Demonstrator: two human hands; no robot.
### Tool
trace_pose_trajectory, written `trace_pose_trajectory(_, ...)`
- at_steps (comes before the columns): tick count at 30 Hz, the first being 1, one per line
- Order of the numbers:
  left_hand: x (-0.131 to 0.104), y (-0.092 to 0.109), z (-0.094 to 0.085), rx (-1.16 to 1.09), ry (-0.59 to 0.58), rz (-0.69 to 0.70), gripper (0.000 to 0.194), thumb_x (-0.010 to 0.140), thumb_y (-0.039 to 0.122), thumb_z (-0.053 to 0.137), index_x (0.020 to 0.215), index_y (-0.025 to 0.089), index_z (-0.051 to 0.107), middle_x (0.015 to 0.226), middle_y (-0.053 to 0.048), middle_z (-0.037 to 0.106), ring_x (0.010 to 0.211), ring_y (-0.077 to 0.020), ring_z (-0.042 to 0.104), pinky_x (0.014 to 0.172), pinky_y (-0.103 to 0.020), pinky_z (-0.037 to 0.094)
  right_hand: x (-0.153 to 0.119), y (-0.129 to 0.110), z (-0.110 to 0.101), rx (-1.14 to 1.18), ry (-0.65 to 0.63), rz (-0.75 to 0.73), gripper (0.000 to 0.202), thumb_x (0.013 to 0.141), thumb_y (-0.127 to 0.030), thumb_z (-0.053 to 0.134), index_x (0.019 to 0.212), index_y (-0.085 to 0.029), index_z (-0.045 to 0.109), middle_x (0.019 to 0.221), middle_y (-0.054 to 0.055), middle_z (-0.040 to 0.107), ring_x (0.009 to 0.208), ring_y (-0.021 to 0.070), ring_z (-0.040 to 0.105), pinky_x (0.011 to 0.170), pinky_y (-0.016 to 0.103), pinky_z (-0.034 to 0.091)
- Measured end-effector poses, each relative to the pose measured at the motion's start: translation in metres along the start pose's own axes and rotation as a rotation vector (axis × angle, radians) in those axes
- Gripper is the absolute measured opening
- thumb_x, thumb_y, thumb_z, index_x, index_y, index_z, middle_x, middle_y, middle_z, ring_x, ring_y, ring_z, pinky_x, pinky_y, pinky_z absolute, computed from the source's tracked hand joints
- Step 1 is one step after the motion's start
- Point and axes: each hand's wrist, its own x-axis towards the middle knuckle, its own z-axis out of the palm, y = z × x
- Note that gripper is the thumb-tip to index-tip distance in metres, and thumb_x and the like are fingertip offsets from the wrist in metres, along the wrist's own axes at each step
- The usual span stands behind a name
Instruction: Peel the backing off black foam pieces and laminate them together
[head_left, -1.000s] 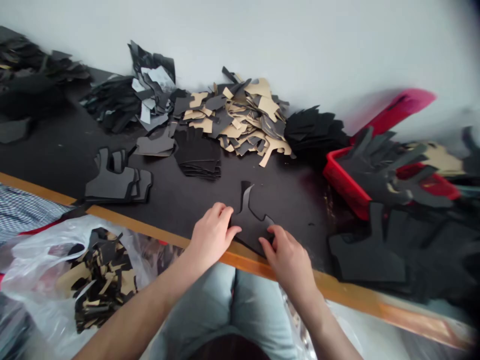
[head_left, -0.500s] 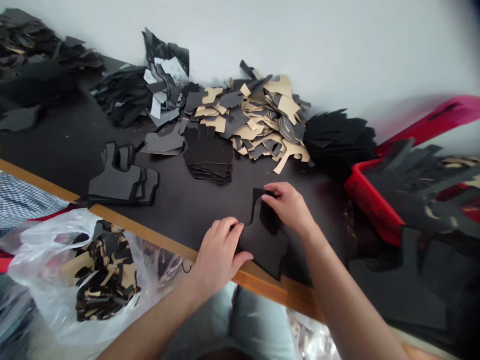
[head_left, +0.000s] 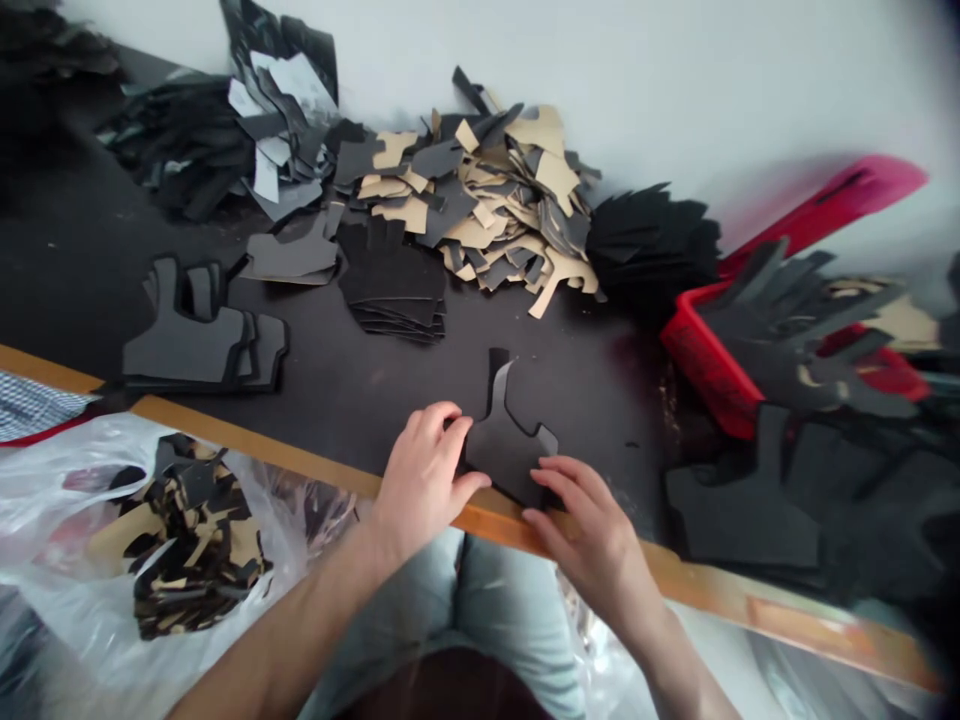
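Observation:
A dark grey sheet cut-out [head_left: 502,448], foam-like and with a narrow upright strip, lies on the black tabletop near its front edge. Black shows beside the strip, like a second layer underneath. My left hand [head_left: 424,480] holds the cut-out's left edge, its thumb low and its fingers partly hidden. At the lower right corner, my right hand [head_left: 589,525] grips between thumb and fingers, covering that corner. Behind these stands a stack of black cut-outs [head_left: 394,285]. Grey cut-outs of similar shape [head_left: 184,345] are stacked to the left.
Tan and grey scraps [head_left: 495,200] are heaped against the wall. A red basket [head_left: 709,365] full of pieces stands at right, with more grey cut-outs [head_left: 739,510] before it. A plastic bag [head_left: 67,570] of scraps hangs below the table's wooden edge [head_left: 315,475].
My right hand has left the top of the strip and come down to the cut-out's lower right corner. My left hand stays at the left edge. The view has shifted slightly.

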Motion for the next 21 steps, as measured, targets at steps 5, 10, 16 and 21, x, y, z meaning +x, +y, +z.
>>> trace_pose_trajectory(5,0.002,0.006,0.0,-0.115,0.061,0.024,0.028,0.08,0.022,0.065,0.105,0.017,0.053,0.102,-0.009,0.055,0.097,-0.023,0.049,0.086,-0.038,0.045,-0.007,-0.002,0.012,-0.048,0.033,-0.023,0.03,0.085,-0.023,0.057,0.114,-0.016,0.056,0.118,0.014,0.055,0.111,0.0247,0.052,0.095,0.045,0.048)
trace_pose_trajectory(10,0.011,0.016,0.0,-0.307,0.059,-0.097,0.023,0.084,0.014,0.053,0.107,0.017,0.051,0.079,-0.001,0.058,0.079,-0.0158,0.053,0.076,-0.03,0.044,-0.002,-0.007,0.016,-0.103,0.088,-0.042,0.032,0.084,-0.028,0.06,0.112,-0.013,0.056,0.114,0.014,0.056,0.105,0.0245,0.051,0.092,0.044,0.048)
trace_pose_trajectory(16,0.024,0.029,-0.01,-0.706,-0.037,-0.384,0.012,0.08,0.023,0.056,0.09,0.017,0.058,0.07,0.002,0.053,0.064,-0.0102,0.051,0.061,-0.021,0.041,0.002,-0.012,0.018,-0.178,0.117,-0.037,0.025,0.087,-0.026,0.057,0.107,-0.011,0.059,0.109,0.014,0.058,0.1,0.0242,0.051,0.089,0.042,0.048)
trace_pose_trajectory(21,0.025,0.032,-0.009,-0.936,-0.02,-0.526,0.026,0.076,0.025,0.059,0.1,0.016,0.053,0.073,0.002,0.055,0.068,-0.0105,0.054,0.064,-0.022,0.046,0.007,-0.014,0.014,-0.219,0.095,-0.066,0.025,0.087,-0.025,0.056,0.106,-0.008,0.06,0.104,0.014,0.06,0.096,0.0238,0.052,0.086,0.039,0.049)
